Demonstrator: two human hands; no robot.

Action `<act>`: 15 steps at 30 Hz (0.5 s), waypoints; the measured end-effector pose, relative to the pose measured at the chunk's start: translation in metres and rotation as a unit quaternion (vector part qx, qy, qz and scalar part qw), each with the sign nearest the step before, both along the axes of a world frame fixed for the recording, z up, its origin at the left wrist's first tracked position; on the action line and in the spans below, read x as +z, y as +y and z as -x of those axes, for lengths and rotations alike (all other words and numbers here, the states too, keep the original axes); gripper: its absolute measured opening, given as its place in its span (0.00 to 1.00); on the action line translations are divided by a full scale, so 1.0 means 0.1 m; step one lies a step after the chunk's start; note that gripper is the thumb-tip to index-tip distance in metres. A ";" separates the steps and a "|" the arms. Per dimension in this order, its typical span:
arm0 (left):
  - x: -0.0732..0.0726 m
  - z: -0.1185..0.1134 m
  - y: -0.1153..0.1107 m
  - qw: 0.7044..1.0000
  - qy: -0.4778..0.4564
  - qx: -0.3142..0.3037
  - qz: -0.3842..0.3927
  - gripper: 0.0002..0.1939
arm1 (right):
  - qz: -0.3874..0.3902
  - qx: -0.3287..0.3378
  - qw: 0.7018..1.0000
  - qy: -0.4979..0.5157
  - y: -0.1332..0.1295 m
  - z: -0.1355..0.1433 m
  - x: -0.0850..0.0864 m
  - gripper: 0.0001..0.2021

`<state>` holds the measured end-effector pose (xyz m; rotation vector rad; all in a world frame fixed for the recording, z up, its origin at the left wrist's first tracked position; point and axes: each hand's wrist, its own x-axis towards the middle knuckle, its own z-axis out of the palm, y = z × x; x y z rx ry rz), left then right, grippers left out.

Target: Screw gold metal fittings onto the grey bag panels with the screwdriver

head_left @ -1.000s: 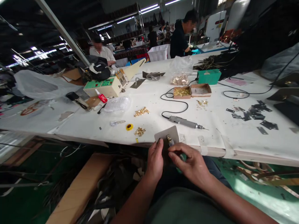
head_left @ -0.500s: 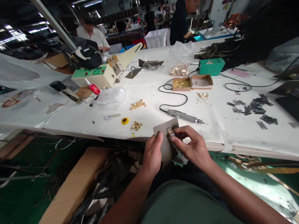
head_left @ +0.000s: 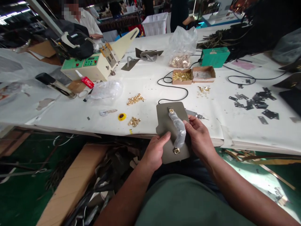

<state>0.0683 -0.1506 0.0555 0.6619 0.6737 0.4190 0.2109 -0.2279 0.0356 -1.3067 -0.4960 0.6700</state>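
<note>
A grey-brown flat panel (head_left: pixel 164 117) is held up above the table's front edge. Across it runs a plastic-wrapped handle (head_left: pixel 180 130) with gold fittings at both ends. My left hand (head_left: pixel 156 150) grips the panel's left edge, thumb on its face. On the right edge, my right hand (head_left: pixel 199 135) holds the panel, its thumb near the handle. Behind the panel lies a grey electric screwdriver (head_left: pixel 194 115), partly hidden. Two piles of gold fittings (head_left: pixel 135 99) and a yellow round item (head_left: pixel 122 117) are to the left.
Small boxes (head_left: pixel 182 82) of gold parts stand beside a green box (head_left: pixel 215 58). Dark metal plates (head_left: pixel 258 102) lie at the right. A cream machine (head_left: pixel 87 69) and a bottle (head_left: pixel 55 85) are at the left. A person (head_left: pixel 82 20) is across the table.
The panel has turned to face the camera, showing the full handle. My right hand has moved from the upper fitting to the right edge. The view has shifted slightly.
</note>
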 end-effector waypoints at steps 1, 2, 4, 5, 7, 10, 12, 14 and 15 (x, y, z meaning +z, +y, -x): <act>-0.01 -0.01 0.00 1.000 0.011 0.013 0.000 0.24 | 0.010 -0.031 0.998 -0.062 -0.03 -0.01 -0.01 0.20; -0.02 -0.02 0.01 0.999 0.017 0.030 -0.001 0.24 | 0.022 -0.064 0.988 -0.137 -0.08 -0.01 -0.01 0.19; -0.02 -0.05 0.05 0.997 0.017 0.067 -0.016 0.23 | 0.036 -0.098 0.951 -0.292 -0.20 0.03 -0.02 0.11; -0.02 -0.07 0.06 0.996 0.014 0.085 -0.029 0.22 | 0.033 -0.088 0.930 -0.355 -0.25 0.06 -0.02 0.08; -0.02 -0.10 0.09 0.991 0.013 0.118 -0.062 0.21 | 0.022 -0.028 0.901 -0.432 -0.32 0.13 -0.01 0.07; -0.05 -0.11 0.07 0.978 0.065 0.147 -0.130 0.18 | 0.039 0.028 0.890 -0.454 -0.31 0.21 0.02 0.08; -0.07 -0.09 0.06 0.965 0.114 0.151 -0.183 0.20 | 0.056 0.029 0.885 -0.461 -0.26 0.22 0.03 0.06; -0.09 -0.06 0.06 0.952 0.146 0.151 -0.224 0.23 | 0.050 0.031 0.873 -0.484 -0.23 0.19 0.02 0.04; -0.10 -0.05 0.07 0.948 0.154 0.153 -0.235 0.24 | 0.043 0.035 0.865 -0.498 -0.23 0.17 0.02 0.04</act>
